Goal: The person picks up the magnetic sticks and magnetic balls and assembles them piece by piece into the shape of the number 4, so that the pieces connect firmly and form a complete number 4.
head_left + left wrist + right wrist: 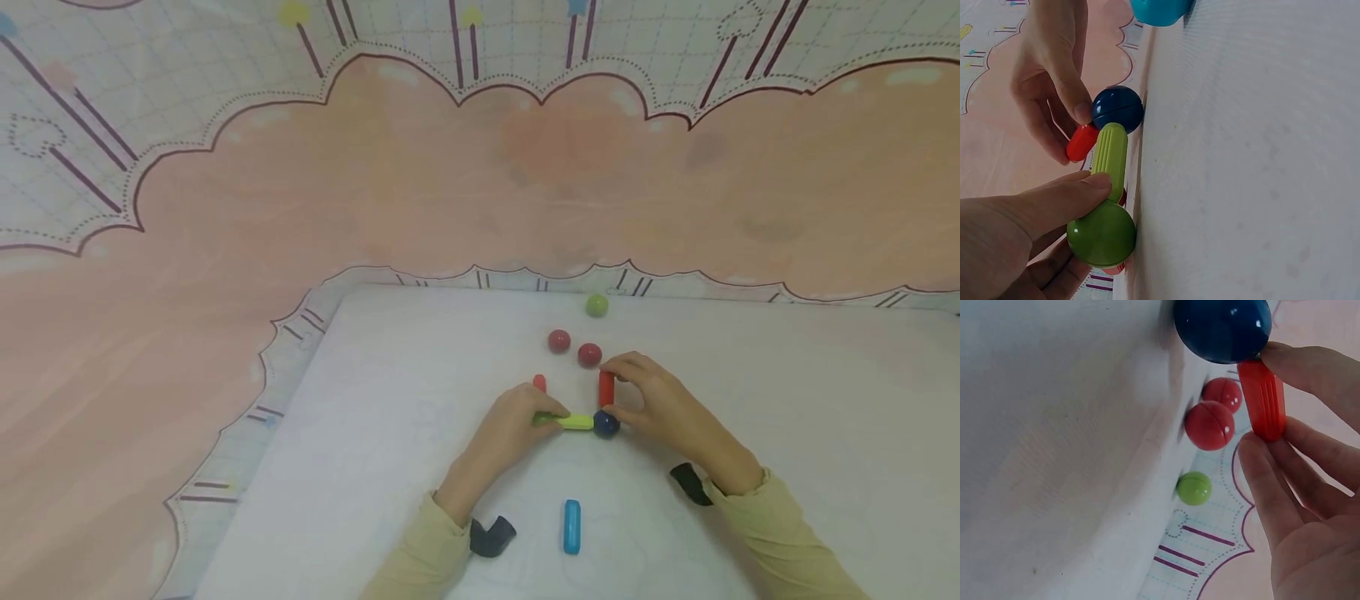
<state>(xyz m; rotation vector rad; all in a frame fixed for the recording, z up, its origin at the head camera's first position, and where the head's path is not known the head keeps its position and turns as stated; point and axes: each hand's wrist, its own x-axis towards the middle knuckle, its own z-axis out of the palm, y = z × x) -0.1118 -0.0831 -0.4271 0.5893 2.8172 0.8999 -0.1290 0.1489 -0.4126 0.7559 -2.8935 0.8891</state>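
Two-handed hold, on or just above the tabletop.
Left hand: fingers pinch lime rod by green ball. Right hand: fingers grip red rod lengthwise, touching dark-blue ball. Likely light, stiff, slick plastic; best held by the ribbing.

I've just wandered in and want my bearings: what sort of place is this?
Perhaps a play area, though I can't be certain: the dark blue ball and red rod look like toy building pieces, and beyond the white surface is a cartoonish patterned backdrop.
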